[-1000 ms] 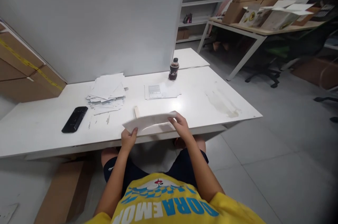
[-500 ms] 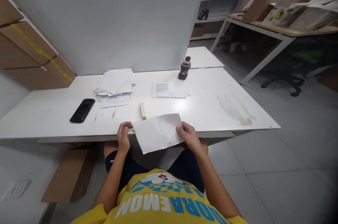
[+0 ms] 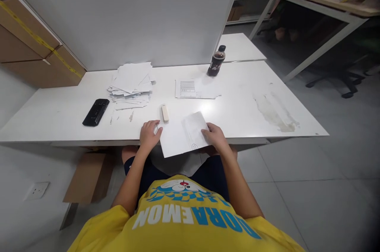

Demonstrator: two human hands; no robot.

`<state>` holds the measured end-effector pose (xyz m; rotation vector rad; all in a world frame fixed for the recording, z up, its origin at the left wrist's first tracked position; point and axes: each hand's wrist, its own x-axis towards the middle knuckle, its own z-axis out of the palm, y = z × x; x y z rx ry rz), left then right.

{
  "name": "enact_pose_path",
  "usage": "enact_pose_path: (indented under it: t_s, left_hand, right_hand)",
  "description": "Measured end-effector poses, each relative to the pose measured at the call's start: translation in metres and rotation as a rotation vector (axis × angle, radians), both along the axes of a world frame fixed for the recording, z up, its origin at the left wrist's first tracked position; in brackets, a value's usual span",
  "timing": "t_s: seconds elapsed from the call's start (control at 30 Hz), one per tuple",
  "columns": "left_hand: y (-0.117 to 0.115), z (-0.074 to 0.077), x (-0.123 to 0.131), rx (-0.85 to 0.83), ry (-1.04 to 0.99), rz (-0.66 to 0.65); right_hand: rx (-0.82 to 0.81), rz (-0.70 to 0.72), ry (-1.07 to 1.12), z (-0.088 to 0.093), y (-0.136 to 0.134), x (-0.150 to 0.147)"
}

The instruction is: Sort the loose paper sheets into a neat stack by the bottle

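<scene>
A white sheet of paper (image 3: 178, 141) is between my hands at the table's front edge, its near part hanging slightly over the edge. Faint print and a small oval mark show on it. My right hand (image 3: 216, 135) pinches its right side, thumb on top. On the left edge lies the thumb of my left hand (image 3: 151, 135), with the fingers curved around the far left corner; how firmly they grip is hard to see. Just beyond the paper sits a small cream-coloured block-like object (image 3: 165, 113), possibly a stapler.
On the white table (image 3: 59, 117) are a messy paper pile (image 3: 133, 80), a few printed sheets (image 3: 196, 89), a black tray-like object (image 3: 95, 112) and a dark drink bottle (image 3: 216, 61). A grey panel (image 3: 133, 14) rises behind. Cardboard boxes (image 3: 67, 64) stand at left.
My left hand has turned palm down and come onto the paper's left edge. The paper now lies flatter against the table, still in my right hand. The view has tilted down.
</scene>
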<state>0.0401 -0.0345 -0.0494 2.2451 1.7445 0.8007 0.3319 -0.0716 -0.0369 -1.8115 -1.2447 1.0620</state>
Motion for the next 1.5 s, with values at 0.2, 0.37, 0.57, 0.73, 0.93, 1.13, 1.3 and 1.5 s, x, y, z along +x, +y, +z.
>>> enact_pose_path:
  t_s: [0.2,0.37,0.57,0.73,0.93,1.13,1.3,1.5]
  left_hand:
    - [-0.004,0.006,-0.003,0.042,0.003,-0.094]
    - [0.020,0.019,-0.002,0.030,-0.010,-0.328]
    - [0.037,0.005,0.015,-0.116,0.072,-0.269]
    - [0.032,-0.006,0.016,-0.052,0.143,-0.242]
    - [0.033,-0.005,0.014,0.001,0.239,-0.237]
    - [0.030,0.001,0.018,-0.007,0.247,-0.221]
    - [0.029,0.003,0.016,0.012,0.188,-0.218]
    - [0.031,0.002,0.014,-0.015,0.125,-0.171]
  right_hand:
    - [0.045,-0.032,-0.034,-0.008,0.004,0.014]
    - [0.025,-0.018,-0.084,-0.007,0.010,0.020]
    - [0.006,-0.002,-0.067,-0.008,0.009,0.017]
    - [0.032,-0.005,-0.001,-0.014,0.011,0.019]
    - [0.024,0.014,0.044,-0.011,0.014,0.022]
    - [0.037,0.015,0.048,-0.009,0.013,0.019]
    - [0.054,0.011,0.200,-0.007,0.012,0.033]
    - [0.289,-0.218,0.237,0.000,0.088,0.076]
